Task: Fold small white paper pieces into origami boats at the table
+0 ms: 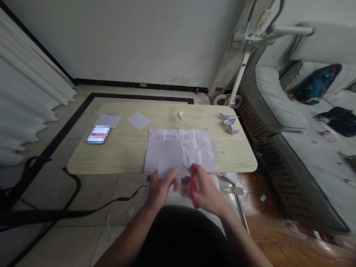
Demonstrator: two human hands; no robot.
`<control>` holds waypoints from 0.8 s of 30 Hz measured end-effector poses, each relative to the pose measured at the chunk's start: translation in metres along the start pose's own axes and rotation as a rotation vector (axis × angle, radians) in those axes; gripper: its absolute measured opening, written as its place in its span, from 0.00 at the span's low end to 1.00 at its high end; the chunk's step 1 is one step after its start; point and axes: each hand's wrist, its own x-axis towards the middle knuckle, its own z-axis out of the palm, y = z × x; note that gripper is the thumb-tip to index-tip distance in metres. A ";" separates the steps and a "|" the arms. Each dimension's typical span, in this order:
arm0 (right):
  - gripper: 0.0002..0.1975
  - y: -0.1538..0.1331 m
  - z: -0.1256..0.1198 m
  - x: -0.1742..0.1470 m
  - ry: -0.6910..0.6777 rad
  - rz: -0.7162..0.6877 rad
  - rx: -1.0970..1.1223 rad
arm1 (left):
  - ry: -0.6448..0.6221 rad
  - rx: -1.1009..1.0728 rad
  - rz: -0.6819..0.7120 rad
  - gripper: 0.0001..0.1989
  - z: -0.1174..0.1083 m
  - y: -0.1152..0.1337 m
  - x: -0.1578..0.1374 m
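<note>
My left hand [161,186] is closed on the near edge of a plain white sheet of paper [171,155], its thumb lying on top. In my right hand [205,188] is a pair of scissors with red handles [194,191]. The scissors' blades stand apart, pointing forward and left, close to the sheet's right edge; whether they touch the paper I cannot tell. Beneath the white sheet lies a larger, creased printed sheet [197,148], flat at the front edge of the light wooden table [119,159].
Folded paper pieces [230,124] sit at the table's right end. A small folded scrap [180,115] is near the back. A square of paper [139,121], more paper [109,120] and a blurred-out phone [98,134] lie to the left. A grey sofa [314,159] stands right.
</note>
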 end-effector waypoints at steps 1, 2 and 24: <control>0.19 0.000 0.001 0.000 0.010 -0.024 -0.024 | -0.003 -0.027 -0.001 0.12 0.000 0.000 0.000; 0.19 0.000 0.001 0.001 0.022 -0.043 -0.045 | -0.005 -0.048 -0.004 0.12 0.001 0.000 -0.001; 0.15 -0.001 -0.001 0.004 0.075 -0.066 -0.147 | -0.080 -0.078 -0.061 0.11 -0.001 0.001 -0.004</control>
